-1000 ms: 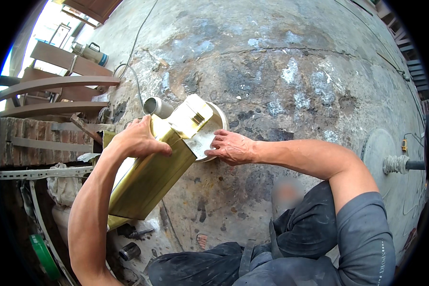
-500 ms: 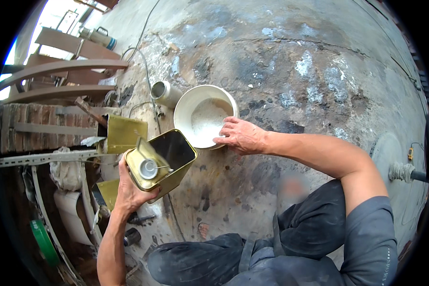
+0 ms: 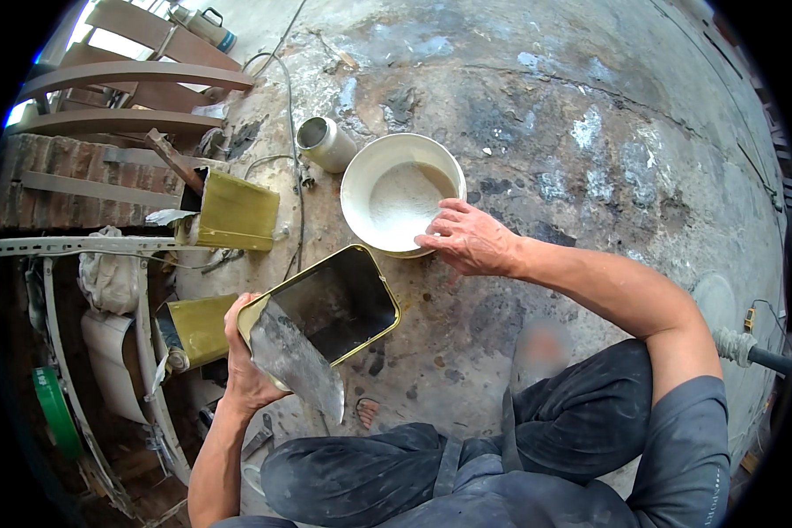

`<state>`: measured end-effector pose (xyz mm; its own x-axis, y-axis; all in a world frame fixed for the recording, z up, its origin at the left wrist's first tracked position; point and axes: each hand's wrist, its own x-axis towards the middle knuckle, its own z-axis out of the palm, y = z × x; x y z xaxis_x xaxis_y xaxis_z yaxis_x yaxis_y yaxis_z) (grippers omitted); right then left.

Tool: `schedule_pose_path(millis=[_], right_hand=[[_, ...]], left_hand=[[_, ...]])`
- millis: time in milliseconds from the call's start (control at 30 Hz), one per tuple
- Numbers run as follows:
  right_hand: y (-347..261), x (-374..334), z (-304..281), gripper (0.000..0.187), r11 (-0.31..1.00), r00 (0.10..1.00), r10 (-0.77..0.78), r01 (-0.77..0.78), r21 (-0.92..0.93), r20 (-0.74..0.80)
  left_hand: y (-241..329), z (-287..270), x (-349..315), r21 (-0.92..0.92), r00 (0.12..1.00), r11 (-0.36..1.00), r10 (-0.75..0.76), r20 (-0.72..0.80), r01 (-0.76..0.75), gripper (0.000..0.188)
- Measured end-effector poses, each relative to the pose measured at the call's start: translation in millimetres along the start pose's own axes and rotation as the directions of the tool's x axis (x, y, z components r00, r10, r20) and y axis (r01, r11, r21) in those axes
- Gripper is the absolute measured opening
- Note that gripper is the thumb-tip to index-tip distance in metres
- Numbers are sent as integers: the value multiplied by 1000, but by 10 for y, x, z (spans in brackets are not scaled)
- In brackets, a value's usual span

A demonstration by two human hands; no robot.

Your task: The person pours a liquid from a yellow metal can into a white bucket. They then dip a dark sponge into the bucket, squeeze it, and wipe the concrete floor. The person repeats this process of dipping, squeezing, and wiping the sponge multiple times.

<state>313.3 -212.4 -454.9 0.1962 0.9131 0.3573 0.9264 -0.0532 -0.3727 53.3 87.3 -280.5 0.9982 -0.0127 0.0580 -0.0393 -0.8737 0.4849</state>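
Note:
My left hand [image 3: 248,361] grips one end of a gold rectangular metal tin [image 3: 371,329]. Its top is open onto a dark inside, and the cut lid [image 3: 301,359] hangs bent back as a grey metal flap near that hand. Right of and beyond the tin, a round white bucket [image 3: 354,216] stands on the floor with cloudy whitish liquid [image 3: 405,198] in it. My right hand [image 3: 477,239] has its fingers closed over the bucket's near right rim. The tin's near corner is close to the bucket; I cannot tell whether they touch.
A pale metal canister [image 3: 327,145] stands just left of the bucket, beside a dark cable [image 3: 292,114]. More gold tins [image 3: 238,216] lie at the left by a perforated metal rail [image 3: 88,245]. Brown curved boards [image 3: 141,74] are stacked at the far left. The concrete floor [image 3: 537,132] is stained.
My left hand has turned the tin, so its opening now faces up toward me. The lid flap has swung down toward my knees. My right hand stays on the bucket rim.

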Motion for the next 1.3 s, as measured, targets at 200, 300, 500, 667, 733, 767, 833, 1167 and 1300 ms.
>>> schedule_pose_path(millis=[200,300,500,667,733,767,833,1167,1300], right_hand=[[33,-16,-1,40,1000,999,-26,27,13,-46],[-3,58,14,45,998,998,-55,56,23,-28],[-47,117,-99,44,996,997,-56,59,62,-43],[-132,152,-189,43,998,1000,-28,28,65,4],[-169,204,-177,42,994,997,-68,69,79,-26],[-170,192,-186,42,995,997,-72,73,71,-23],[-153,185,-208,41,995,997,-81,81,53,-16],[-117,156,-204,42,996,997,-79,79,32,0],[-218,230,-187,45,996,997,-66,64,63,28]], left_hand=[[51,-41,-2,-30,999,999,-39,35,40,132],[187,-68,237,-28,998,998,-60,-32,59,121],[627,-191,1184,373,978,911,-206,35,178,112],[849,100,1762,765,965,644,-199,173,-5,106],[850,254,1904,893,962,448,-220,161,-47,91],[827,343,1974,912,968,404,-193,159,-70,78],[843,396,2081,922,977,378,-152,151,-84,67],[375,-66,1230,94,889,924,-324,-324,371,102],[-54,20,203,-431,715,819,-555,-425,379,103]])
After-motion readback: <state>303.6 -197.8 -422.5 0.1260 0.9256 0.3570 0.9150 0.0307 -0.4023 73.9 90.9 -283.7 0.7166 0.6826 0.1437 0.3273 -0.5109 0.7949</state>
